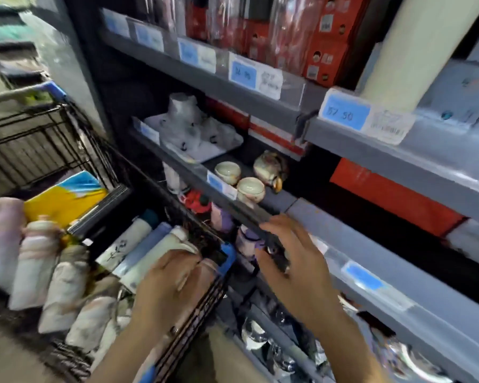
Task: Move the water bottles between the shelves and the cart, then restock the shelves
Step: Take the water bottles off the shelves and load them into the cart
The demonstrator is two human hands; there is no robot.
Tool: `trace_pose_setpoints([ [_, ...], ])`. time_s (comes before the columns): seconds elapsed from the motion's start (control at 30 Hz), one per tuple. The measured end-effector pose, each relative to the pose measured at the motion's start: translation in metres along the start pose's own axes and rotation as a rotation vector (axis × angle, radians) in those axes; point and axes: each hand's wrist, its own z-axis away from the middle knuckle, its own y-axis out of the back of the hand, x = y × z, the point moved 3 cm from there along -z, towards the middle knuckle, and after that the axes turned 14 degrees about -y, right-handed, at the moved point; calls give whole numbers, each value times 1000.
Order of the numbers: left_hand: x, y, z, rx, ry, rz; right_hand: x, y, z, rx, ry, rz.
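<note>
I see the left hand [166, 283] curled over a pale bottle [161, 255] lying in the black wire cart [194, 313] among other bottles (all blurred). The right hand [293, 261] hovers, fingers spread and holding nothing, by the grey shelf edge [249, 214].

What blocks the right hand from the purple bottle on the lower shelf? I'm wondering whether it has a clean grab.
The dark front edge of the cup shelf crosses just above the purple bottle, and the right hand is already below it, beside the bottle. Nothing visible lies between them, though blur hides the fingertips.
</note>
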Motion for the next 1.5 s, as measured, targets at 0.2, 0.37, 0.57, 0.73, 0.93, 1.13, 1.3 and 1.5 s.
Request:
trace_pose_setpoints([
  [0.2,-87,33,71,-229,236,41,-4,-131,18,-274,-247,24],
  [0.37,-181,49,80,-421,297,70,-26,-237,40,-205,-478,236],
  [0.57,-246,37,57,-587,282,156,-30,-300,71,-116,-733,383],
  [0.73,-275,-6,44,-679,300,196,-45,-312,56,-146,-805,374],
  [0.93,-288,-53,37,-647,390,310,-38,-331,28,-151,-801,306],
  [1.13,-288,-71,47,-564,520,371,-27,-347,17,-145,-827,286],
  [1.3,-304,-74,46,-563,555,478,-13,-362,-18,-195,-1000,485],
  [1.5,-321,-56,42,-577,527,428,-15,-378,-24,-114,-996,504],
])
